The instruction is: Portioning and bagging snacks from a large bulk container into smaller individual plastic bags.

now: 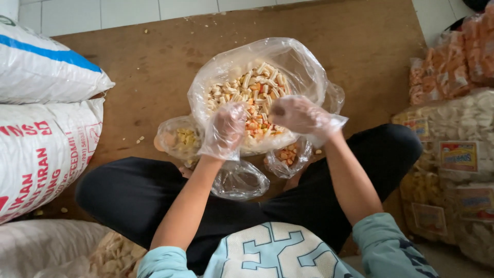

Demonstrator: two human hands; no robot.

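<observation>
We see large clear bag (303, 67) of mixed crackers (252, 92), centre frame, on brown mat (154, 62). Left hand (226, 128), in plastic glove, fingers curled over crackers; grip unclear. Right hand (298, 116), gloved, fingers bunched at bag rim; contents not visible. Small filled bags (180, 139) just below. White sacks (41, 103) left edge.

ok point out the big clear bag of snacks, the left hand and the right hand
big clear bag (303, 67), head view, on its bare upper right wall
left hand (226, 128), head view, middle of the gloved hand
right hand (301, 116), head view, middle of the gloved hand
</observation>
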